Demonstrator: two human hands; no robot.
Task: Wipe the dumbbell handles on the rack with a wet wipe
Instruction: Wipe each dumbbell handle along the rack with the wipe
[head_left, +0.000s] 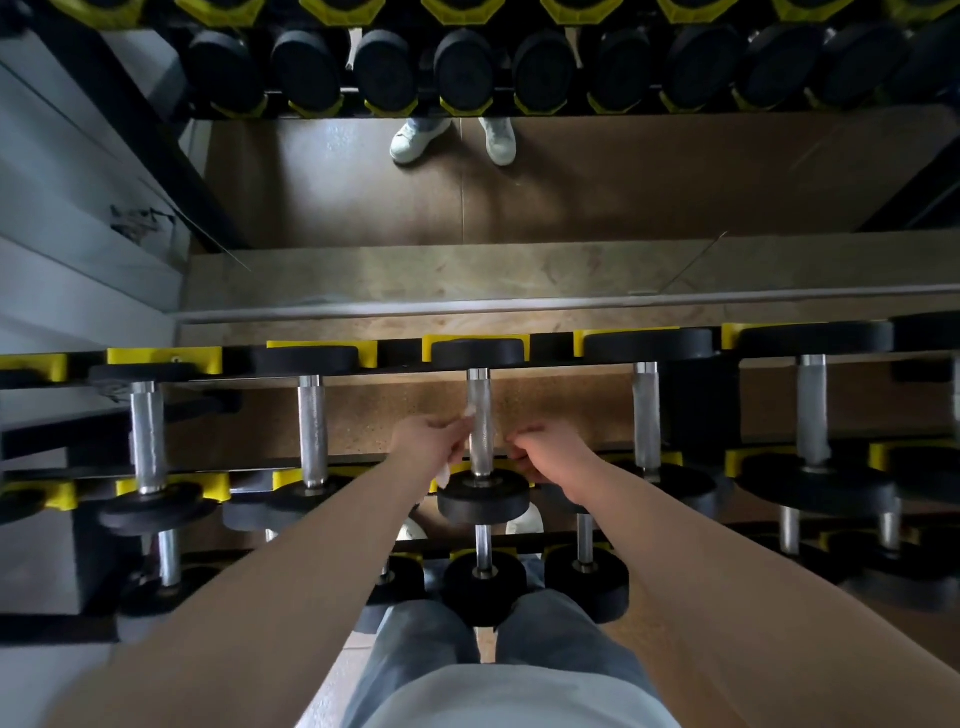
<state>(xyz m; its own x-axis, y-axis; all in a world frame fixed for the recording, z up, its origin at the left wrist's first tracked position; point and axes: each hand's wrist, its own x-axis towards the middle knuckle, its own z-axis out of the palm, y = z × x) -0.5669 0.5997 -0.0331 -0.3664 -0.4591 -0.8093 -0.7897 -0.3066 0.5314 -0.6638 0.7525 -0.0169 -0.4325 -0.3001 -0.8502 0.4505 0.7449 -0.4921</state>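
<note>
The person stands at the rack, working on the middle handle of the top row. The left hand pinches a white wipe against the left side of that bar, with a loose corner hanging below the fingers. The right hand sits just beside the bar on the other side with its fingers curled; whether it grips anything I cannot tell. I'd say the job is partway at best: no handle looks visibly damp, so the neighbouring bars and the lower row may all remain to be done
</note>
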